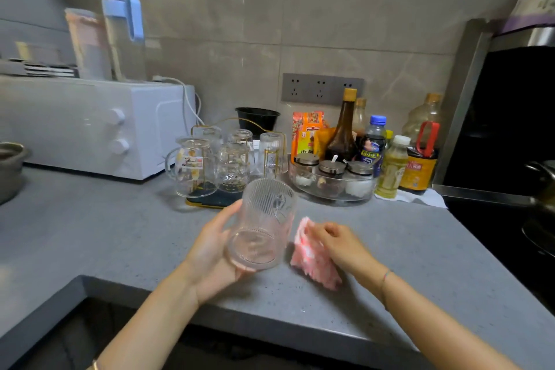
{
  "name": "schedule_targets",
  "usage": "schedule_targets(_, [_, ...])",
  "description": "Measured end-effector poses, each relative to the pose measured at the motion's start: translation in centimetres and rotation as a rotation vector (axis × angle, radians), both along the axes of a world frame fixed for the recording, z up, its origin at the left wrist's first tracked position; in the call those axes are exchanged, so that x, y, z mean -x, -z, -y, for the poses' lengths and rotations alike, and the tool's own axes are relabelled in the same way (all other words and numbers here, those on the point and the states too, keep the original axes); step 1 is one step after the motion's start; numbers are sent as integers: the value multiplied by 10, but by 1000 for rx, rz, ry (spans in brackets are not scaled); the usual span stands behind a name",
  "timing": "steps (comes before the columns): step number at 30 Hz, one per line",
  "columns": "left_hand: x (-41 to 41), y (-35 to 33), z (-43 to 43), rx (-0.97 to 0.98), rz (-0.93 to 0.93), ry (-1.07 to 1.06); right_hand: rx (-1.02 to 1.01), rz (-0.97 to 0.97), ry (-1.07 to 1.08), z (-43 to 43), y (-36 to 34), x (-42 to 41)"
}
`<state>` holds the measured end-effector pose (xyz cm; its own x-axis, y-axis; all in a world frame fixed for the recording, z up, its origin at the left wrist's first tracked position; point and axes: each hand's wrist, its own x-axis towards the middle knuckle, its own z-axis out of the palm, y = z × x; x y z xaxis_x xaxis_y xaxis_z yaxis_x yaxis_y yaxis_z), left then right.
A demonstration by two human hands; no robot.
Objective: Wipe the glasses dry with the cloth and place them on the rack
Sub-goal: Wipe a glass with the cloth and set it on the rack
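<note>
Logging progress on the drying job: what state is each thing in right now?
ribbed glass: tilted, held off the rack.
left hand: grips the ribbed glass.
pink cloth: bunched on the counter.
right hand: pinches the pink cloth.
rack: holds several glasses.
spice jars: lids on.

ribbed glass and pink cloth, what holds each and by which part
The left hand holds the ribbed glass round its side wall, at the end nearer the camera. The right hand pinches the pink cloth at its top.
</note>
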<state>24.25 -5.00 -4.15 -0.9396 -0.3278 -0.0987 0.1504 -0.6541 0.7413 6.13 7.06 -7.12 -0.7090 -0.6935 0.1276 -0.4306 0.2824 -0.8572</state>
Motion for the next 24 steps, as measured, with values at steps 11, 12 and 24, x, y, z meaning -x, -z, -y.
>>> schedule_targets(11, [2, -5, 0, 331, 116, -39, -85, -329, -521, -8, -69, -47])
schedule_targets(12, [1, -7, 1, 343, 124, -47, -66, -337, -496, -7, -68, -49])
schedule_targets(24, [3, -4, 10, 476, 113, -182, 101, 182, -298, 0, -60, -53])
